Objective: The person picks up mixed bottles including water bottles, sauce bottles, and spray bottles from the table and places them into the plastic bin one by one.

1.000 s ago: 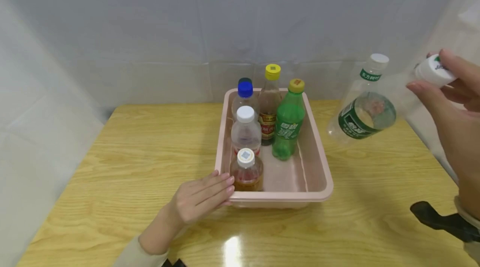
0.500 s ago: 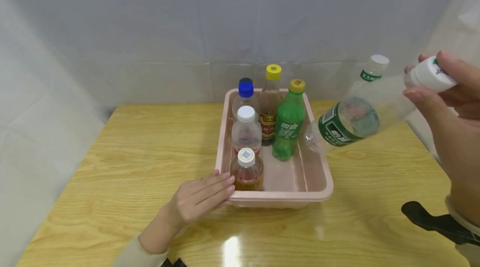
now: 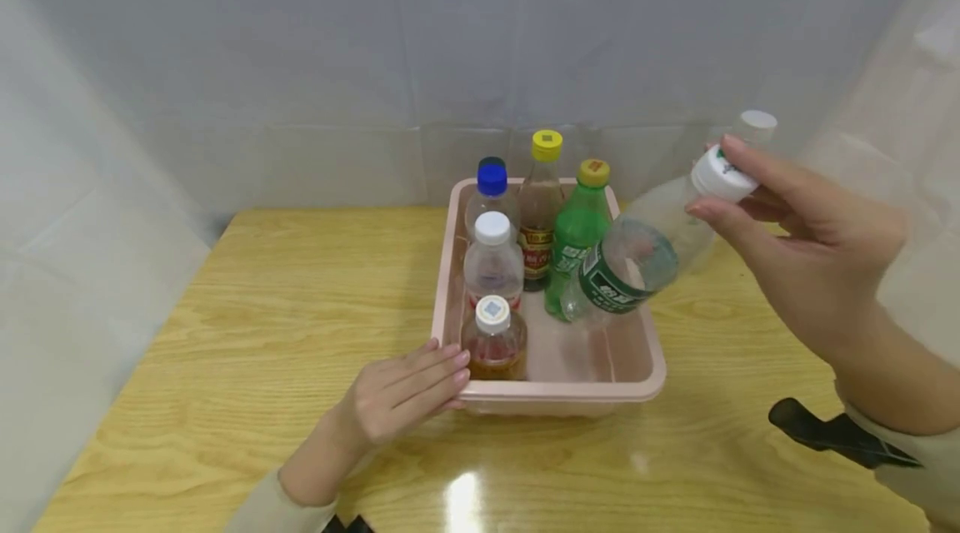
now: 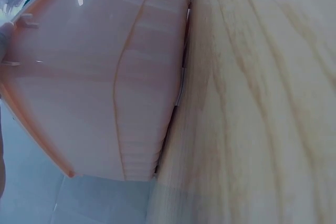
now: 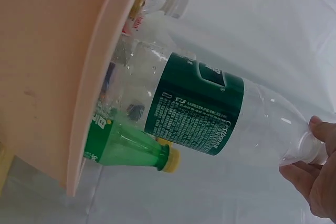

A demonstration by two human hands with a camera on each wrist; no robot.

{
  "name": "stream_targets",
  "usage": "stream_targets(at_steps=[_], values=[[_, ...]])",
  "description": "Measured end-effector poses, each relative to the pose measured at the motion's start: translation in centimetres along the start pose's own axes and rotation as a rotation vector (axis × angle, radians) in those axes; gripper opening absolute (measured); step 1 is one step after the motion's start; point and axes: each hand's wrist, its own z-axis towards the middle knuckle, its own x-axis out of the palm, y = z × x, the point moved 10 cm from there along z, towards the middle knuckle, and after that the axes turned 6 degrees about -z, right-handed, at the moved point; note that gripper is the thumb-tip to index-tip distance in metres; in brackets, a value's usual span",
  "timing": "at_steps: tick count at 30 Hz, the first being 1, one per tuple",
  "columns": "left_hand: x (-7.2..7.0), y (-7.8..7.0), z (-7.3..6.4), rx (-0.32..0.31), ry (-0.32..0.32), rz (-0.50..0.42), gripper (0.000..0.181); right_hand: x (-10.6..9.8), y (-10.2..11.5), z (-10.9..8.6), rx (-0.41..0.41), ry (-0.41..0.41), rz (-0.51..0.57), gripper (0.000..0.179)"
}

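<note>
My right hand (image 3: 817, 250) pinches the white cap and neck of a clear plastic bottle (image 3: 618, 271) with a green label. The bottle is tilted, its base over the right part of a pink plastic basin (image 3: 558, 391). In the right wrist view the bottle (image 5: 197, 106) overlaps the basin's rim, beside a green bottle (image 5: 131, 142). My left hand (image 3: 401, 396) rests with straight fingers on the basin's near left corner. Inside the basin stand a squat bottle of brown liquid (image 3: 492, 341), a white-capped clear bottle (image 3: 492, 262), a blue-capped bottle (image 3: 492, 179) and a yellow-capped glass bottle (image 3: 546, 146).
Another white-capped bottle (image 3: 757, 123) stands behind my right hand, mostly hidden. The basin sits on a wooden table (image 3: 300, 300) with pale sheeting (image 3: 337, 58) behind it. A black strap (image 3: 832, 433) hangs by my right wrist.
My right hand has carried the tilted bottle leftward from the table's right side, so its base is now over the basin. My left hand has stayed at the basin's corner.
</note>
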Motion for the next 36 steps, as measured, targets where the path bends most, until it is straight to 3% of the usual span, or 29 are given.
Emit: stream_targets(at_steps=[20, 26, 36], values=[[0.0, 0.1, 0.2, -0.003, -0.001, -0.016, 0.016, 6.8, -2.9, -3.5, 0.003, 0.34, -0.174, 0.046], [-0.1, 0.1, 0.3, -0.005, -0.006, -0.013, 0.016, 8.6, -3.6, -5.0, -0.052, 0.435, -0.222, 0.045], [-0.1, 0.1, 0.2, -0.005, 0.002, -0.018, 0.016, 10.1, -4.6, -6.4, -0.101, 0.476, -0.225, 0.043]])
